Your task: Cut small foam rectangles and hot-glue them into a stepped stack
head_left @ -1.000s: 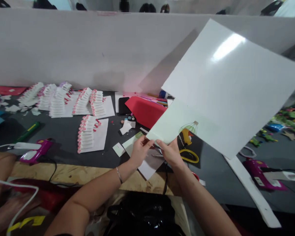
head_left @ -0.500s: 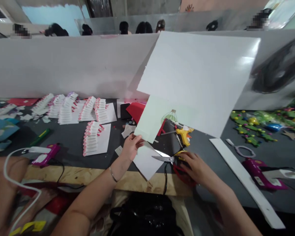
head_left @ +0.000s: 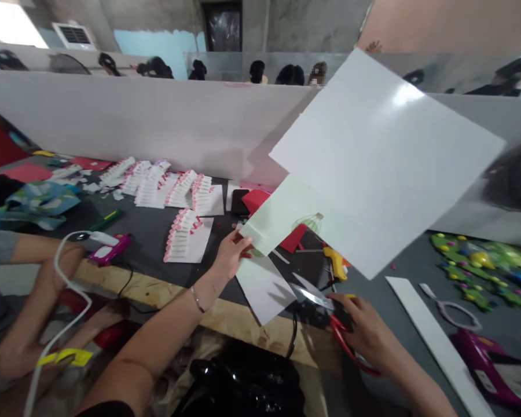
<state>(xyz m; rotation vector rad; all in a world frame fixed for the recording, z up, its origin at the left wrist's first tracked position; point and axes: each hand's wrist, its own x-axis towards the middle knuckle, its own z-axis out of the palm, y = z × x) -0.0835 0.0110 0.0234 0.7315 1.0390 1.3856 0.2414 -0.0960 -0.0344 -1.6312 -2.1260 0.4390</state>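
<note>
1. Fingers (head_left: 245,245) of the left hand (head_left: 229,258): clamped on the pale green near corner of a large sheet (head_left: 386,145), thumb uppermost.
2. Fingers of the right hand (head_left: 367,324): wrapped around the handles of a pair of scissors (head_left: 319,299); individual grip partly hidden.
3. Large sheet: held raised above the counter (head_left: 145,229), slanting up and to the right past the top of the white partition (head_left: 178,119). Half a second ago its top edge ran nearly level; now one corner points upward.
4. Scissors: half a second ago low on the counter under the right hand; now in the grasp, blades pointing left toward the sheet and apparently parted. Contact with the counter cannot be told.
5. Right hand: one second ago beside the left at the sheet's corner; now well apart from it, near the front edge.
6. Left arm: reaching forward and inward, bracelet (head_left: 197,300) at the wrist.
7. Right arm: entering from lower right, forearm slanting up to the left, back of the hand showing.
8. Smaller sheet (head_left: 264,292): flat on the counter, below the raised corner.
9. Yellow glue gun (head_left: 337,264): on the counter, beyond the scissors.
</note>
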